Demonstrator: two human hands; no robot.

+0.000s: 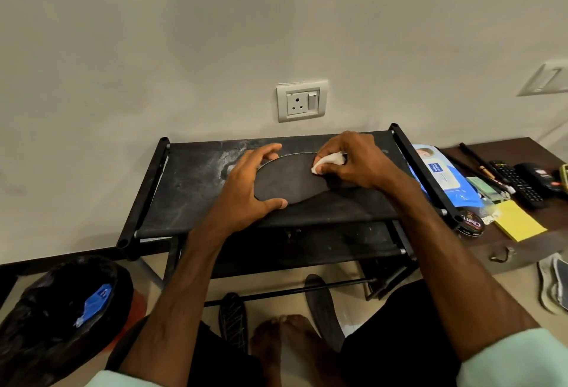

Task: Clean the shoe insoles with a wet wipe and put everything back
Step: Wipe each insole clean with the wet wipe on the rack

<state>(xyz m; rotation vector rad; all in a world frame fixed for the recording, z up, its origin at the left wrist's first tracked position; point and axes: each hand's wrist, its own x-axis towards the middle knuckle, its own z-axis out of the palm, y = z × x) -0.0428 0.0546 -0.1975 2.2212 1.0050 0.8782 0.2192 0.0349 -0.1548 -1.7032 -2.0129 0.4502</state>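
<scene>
A dark insole [287, 180] lies flat on the top shelf of a black shoe rack [190, 183]. My left hand [249, 183] spans its left end, thumb on the near edge and fingers on the far edge, pinning it down. My right hand [353, 160] pinches a crumpled white wet wipe [329, 162] and presses it on the insole's right part. The blue wet wipe pack [445, 176] lies on the brown table just right of the rack. On the floor under the rack lie a dark insole [322, 309] and a black sandal [233, 319].
A bin lined with a black bag [58, 316] holding a blue scrap stands at lower left. The brown table [534, 147] carries a shoe polish tin [470, 223], yellow sticky notes [519, 220] and a remote [516, 183]. A pale shoe [553, 282] lies at right. My bare feet [285, 343] rest below.
</scene>
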